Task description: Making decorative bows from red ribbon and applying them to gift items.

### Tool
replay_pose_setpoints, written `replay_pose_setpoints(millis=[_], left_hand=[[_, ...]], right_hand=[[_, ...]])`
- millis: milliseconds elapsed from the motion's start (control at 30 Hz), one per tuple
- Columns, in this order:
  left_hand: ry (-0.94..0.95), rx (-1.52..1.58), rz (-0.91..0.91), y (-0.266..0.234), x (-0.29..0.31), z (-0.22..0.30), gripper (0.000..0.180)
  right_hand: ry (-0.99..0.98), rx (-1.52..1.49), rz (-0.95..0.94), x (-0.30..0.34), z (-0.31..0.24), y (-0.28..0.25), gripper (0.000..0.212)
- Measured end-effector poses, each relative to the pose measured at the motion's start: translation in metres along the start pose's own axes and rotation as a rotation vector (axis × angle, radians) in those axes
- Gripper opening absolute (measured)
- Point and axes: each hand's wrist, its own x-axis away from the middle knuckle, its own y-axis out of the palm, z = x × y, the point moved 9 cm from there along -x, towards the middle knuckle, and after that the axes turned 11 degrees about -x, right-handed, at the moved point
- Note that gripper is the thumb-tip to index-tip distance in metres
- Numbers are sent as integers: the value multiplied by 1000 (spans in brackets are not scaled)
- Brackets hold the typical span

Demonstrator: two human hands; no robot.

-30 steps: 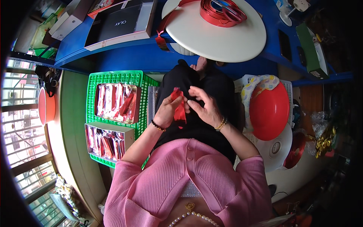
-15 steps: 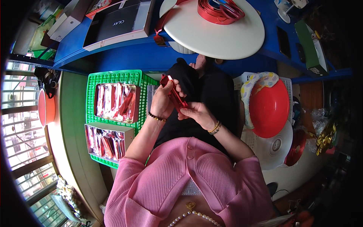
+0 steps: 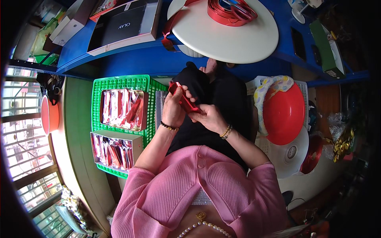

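Above my lap, my left hand (image 3: pixel 173 108) is closed round the upper end of a shiny red folded ribbon strip (image 3: pixel 188 102), thumb on top. The fingers of my right hand (image 3: pixel 211 118) pinch its lower end. The strip slants between both hands, and its folds are partly hidden by my fingers. On the table, a roll of red ribbon (image 3: pixel 222 16) lies on a round white board (image 3: pixel 234 45), with scissors (image 3: pixel 242 11) resting on it. A loose red ribbon end (image 3: pixel 168 43) hangs over the board's left edge.
Left of my lap stands a green plastic basket (image 3: pixel 96 85) bearing two boxes of red, shiny wrapped pieces (image 3: pixel 121 106). To the right are a red basin (image 3: pixel 283 115) with a spotted cloth (image 3: pixel 258 99) and a white round lid (image 3: pixel 291 152). An open box (image 3: pixel 154 23) sits on the blue table (image 3: pixel 79 49).
Both hands have stayed on the red strip, with only a slight shift of the right fingers along its lower end. The whole view has moved slightly.
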Motion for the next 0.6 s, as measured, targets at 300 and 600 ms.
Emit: replay_pose_setpoints(millis=[300,600], left_hand=[[27,-16,-87,14,5,0,22],[32,-21,-196,19,0,22,22]], right_hand=[[-193,-107,119,-9,-21,-7,19],[-185,-10,183,-3,-10,-16,24]])
